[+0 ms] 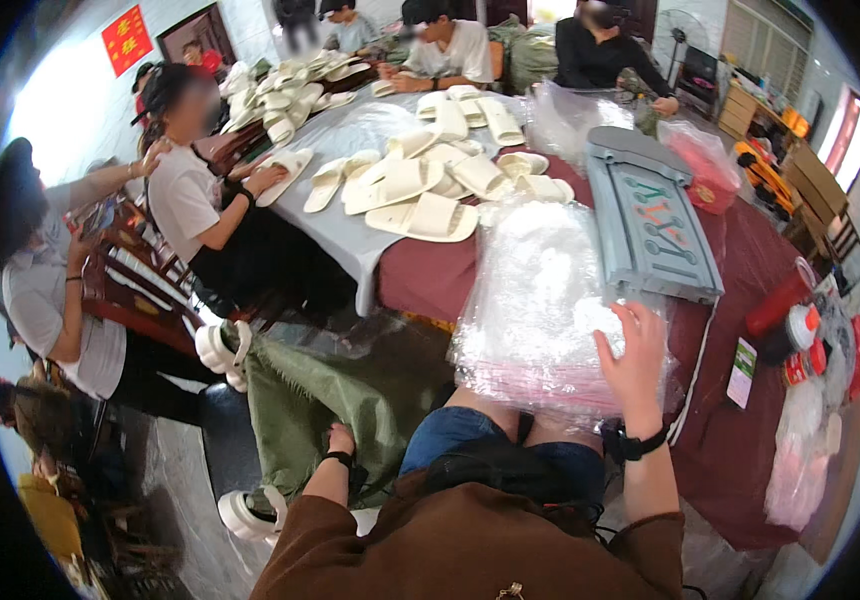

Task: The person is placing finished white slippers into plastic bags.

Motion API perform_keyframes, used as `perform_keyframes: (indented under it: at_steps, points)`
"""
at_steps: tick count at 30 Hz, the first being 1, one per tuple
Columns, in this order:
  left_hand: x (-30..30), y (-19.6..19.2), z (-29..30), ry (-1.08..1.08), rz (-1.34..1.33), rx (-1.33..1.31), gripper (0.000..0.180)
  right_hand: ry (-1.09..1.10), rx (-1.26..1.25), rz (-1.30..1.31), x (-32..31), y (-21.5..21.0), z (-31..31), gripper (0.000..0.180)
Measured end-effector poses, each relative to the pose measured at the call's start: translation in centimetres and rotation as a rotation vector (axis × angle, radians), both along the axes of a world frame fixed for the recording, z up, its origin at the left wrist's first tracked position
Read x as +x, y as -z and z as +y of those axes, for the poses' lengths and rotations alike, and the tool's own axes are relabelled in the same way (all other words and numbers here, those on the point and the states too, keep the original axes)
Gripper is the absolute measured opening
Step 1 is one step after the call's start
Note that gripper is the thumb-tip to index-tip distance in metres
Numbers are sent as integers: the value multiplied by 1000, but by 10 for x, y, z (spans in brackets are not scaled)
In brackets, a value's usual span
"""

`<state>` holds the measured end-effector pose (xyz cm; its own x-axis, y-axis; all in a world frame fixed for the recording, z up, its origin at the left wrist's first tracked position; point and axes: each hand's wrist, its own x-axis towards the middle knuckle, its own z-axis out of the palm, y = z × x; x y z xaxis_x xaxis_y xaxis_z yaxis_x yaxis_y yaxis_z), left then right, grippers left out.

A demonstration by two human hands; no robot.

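Observation:
My right hand (634,352) lies on a stack of clear plastic bags (530,300) at the table's near edge, its thumb and fingers spread. The bags have a pinkish band along their near side and hang slightly over my lap. Down on the left, my left hand (342,440) is at a green woven sack (325,395); its fingers are mostly hidden, so their grip does not show. White shoe-like pieces (222,352) show at the sack's far corner, with a similar white piece (252,513) at its near corner.
Cream slippers (420,217) lie piled across the table. A grey plastic panel (655,220) stands right of the bags. Farther right are a phone (741,373), a dark bottle with a red cap (795,330) and pink-white packaging (798,460). Several people sit or stand around the table.

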<state>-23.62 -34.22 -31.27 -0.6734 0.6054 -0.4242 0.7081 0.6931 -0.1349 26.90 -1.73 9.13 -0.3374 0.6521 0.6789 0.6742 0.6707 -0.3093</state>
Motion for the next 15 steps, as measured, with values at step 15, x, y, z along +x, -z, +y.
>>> perform_keyframes:
  at_steps: [15]
  points:
    - [38,-131,101,-38,139,35,57,-84,-290,-233,15,66,-4,59]
